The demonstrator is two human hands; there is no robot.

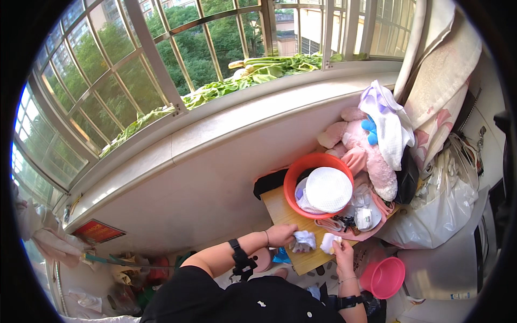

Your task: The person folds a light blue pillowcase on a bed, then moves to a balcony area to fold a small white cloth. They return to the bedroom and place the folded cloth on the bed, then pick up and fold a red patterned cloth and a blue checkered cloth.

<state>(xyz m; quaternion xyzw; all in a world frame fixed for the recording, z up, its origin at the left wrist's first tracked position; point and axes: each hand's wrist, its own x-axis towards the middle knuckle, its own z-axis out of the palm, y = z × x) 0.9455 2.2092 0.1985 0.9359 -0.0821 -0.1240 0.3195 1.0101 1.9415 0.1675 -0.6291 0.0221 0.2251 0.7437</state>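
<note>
My left hand [282, 235] holds a bunched pale blue and white cloth [303, 241] over the front part of a wooden board [301, 262]. In my right hand [343, 252] is a small white folded cloth [329, 243], pinched between thumb and fingers at the board's right edge. The two cloths are apart. Beyond them on the board stands a red-orange plastic basin [288, 194] with a round white mesh item [329, 189] and other white and lilac fabric inside. To its right, small items lie on a pink cloth [381, 226], among them a white roll-like item [364, 218].
A pink plush toy [361, 141] with white mesh fabric [389, 125] leans by the wall. At right are a full white plastic bag [438, 210] and a pink bucket [382, 277]. Leafy greens [258, 72] lie beyond the window sill [226, 115]. Bags and clutter fill the lower left floor.
</note>
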